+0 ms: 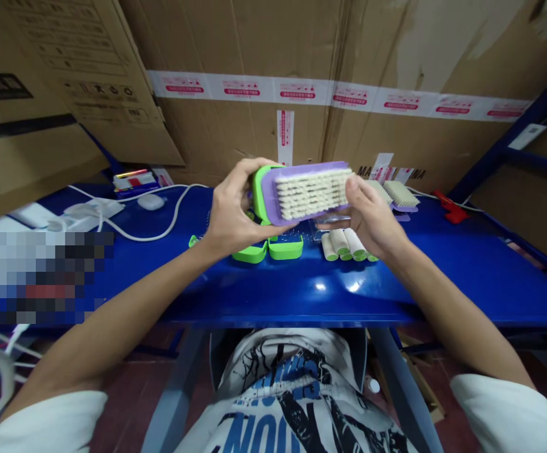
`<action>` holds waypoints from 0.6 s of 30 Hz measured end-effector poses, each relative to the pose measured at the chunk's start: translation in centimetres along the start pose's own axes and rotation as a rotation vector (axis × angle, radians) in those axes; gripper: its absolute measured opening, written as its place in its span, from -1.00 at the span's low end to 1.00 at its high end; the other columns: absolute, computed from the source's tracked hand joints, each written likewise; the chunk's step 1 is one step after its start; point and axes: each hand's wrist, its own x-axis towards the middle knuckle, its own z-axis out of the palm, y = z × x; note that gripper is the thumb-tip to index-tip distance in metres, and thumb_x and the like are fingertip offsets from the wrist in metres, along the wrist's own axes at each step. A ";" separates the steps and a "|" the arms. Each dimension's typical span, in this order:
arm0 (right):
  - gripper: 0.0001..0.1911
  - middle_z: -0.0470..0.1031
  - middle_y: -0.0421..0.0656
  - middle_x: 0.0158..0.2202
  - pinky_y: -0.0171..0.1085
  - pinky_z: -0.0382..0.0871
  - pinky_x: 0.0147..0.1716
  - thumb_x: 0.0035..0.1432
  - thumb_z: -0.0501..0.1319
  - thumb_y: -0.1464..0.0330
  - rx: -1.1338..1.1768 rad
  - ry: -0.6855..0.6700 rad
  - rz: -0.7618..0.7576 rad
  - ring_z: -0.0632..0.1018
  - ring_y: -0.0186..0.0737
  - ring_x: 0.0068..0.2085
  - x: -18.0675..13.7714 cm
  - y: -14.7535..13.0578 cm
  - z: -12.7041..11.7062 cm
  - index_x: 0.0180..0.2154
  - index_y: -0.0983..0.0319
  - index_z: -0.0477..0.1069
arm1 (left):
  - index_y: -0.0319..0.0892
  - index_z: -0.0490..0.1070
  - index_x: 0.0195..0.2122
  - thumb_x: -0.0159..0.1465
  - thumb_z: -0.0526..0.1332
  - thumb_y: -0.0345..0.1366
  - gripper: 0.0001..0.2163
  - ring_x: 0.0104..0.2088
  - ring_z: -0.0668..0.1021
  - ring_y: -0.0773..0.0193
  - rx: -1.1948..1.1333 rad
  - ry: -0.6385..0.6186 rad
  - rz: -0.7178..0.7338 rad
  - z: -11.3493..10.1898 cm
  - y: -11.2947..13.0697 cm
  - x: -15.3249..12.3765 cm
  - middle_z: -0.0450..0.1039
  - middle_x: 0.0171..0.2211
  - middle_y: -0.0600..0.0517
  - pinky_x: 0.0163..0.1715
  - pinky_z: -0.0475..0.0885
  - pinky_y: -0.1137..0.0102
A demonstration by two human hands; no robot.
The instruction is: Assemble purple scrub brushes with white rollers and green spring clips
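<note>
Above the blue table, a scrub brush (314,194) with a purple base, cream bristles and a green part at its left end is held between both hands. My left hand (233,204) is wrapped round the green end, its thumb below. At the other end, my right hand (370,214) grips the brush, with the thumb on the bristle corner and the other fingers partly hidden behind. Under the brush lie green curved plastic pieces (286,248). Several cream rollers with green ends (346,244) are piled below my right hand.
More bristle pieces (400,195) and a red tool (451,207) lie at the back right of the blue table (273,299). White cables (174,217), a mouse-like white object (151,201) and a power strip (87,214) are at left. Cardboard boxes (236,44) stand behind.
</note>
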 end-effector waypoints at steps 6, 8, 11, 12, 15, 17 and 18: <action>-0.32 0.76 -0.04 0.05 0.37 0.83 0.06 0.06 0.60 -0.32 0.015 0.004 0.018 0.79 0.36 0.16 0.1 -0.7 -0.4 -0.07 0.03 0.64 | 0.08 0.33 0.40 0.34 0.49 0.43 -0.19 0.33 0.66 -0.16 -0.055 0.020 0.018 -1.0 -0.4 0.5 0.53 0.30 -0.10 0.28 0.70 -0.13; -0.30 0.77 -0.03 0.07 0.39 0.83 0.08 0.05 0.60 -0.33 0.020 0.047 0.012 0.78 0.37 0.17 0.3 -0.4 -0.3 -0.05 0.02 0.66 | 0.08 0.26 0.47 0.42 0.40 0.44 -0.19 0.36 0.64 -0.17 -0.005 -0.040 0.030 -1.1 -0.6 0.5 0.50 0.36 -0.14 0.28 0.69 -0.16; -0.26 0.77 -0.02 0.08 0.38 0.83 0.09 0.01 0.60 -0.37 0.024 0.068 0.003 0.77 0.36 0.18 0.5 0.0 -0.3 -0.04 0.02 0.69 | 0.09 0.26 0.49 0.41 0.38 0.45 -0.17 0.39 0.62 -0.19 0.010 -0.080 0.039 -1.2 -0.5 0.5 0.50 0.36 -0.15 0.31 0.67 -0.18; -0.24 0.77 -0.02 0.08 0.37 0.84 0.09 0.00 0.60 -0.38 0.025 0.074 0.000 0.77 0.36 0.18 0.6 0.1 -0.4 -0.03 0.02 0.69 | 0.08 0.28 0.47 0.38 0.42 0.45 -0.17 0.38 0.63 -0.19 -0.005 -0.075 0.038 -1.2 -0.5 0.6 0.51 0.34 -0.15 0.33 0.66 -0.17; -0.23 0.77 -0.04 0.10 0.37 0.83 0.08 0.01 0.60 -0.37 0.030 0.099 -0.010 0.76 0.36 0.19 0.8 0.3 -0.6 0.02 0.01 0.69 | 0.04 0.36 0.40 0.28 0.50 0.46 -0.13 0.34 0.66 -0.19 -0.046 -0.044 0.017 -1.3 -0.5 0.7 0.53 0.32 -0.14 0.35 0.66 -0.12; -0.25 0.76 -0.03 0.14 0.38 0.82 0.10 0.06 0.59 -0.35 0.030 0.116 -0.015 0.75 0.36 0.21 1.0 0.5 -0.8 0.05 0.02 0.69 | 0.03 0.36 0.42 0.27 0.49 0.48 -0.10 0.35 0.64 -0.20 -0.026 -0.044 -0.015 -1.2 -0.9 0.8 0.51 0.34 -0.15 0.38 0.64 -0.11; -0.25 0.75 -0.03 0.17 0.38 0.81 0.12 0.09 0.58 -0.33 0.026 0.122 -0.017 0.75 0.35 0.22 1.0 0.6 -0.9 0.07 0.02 0.68 | 0.04 0.35 0.44 0.24 0.50 0.49 -0.07 0.36 0.64 -0.22 -0.013 -0.042 -0.014 -1.1 -1.2 0.9 0.50 0.35 -0.15 0.39 0.62 -0.12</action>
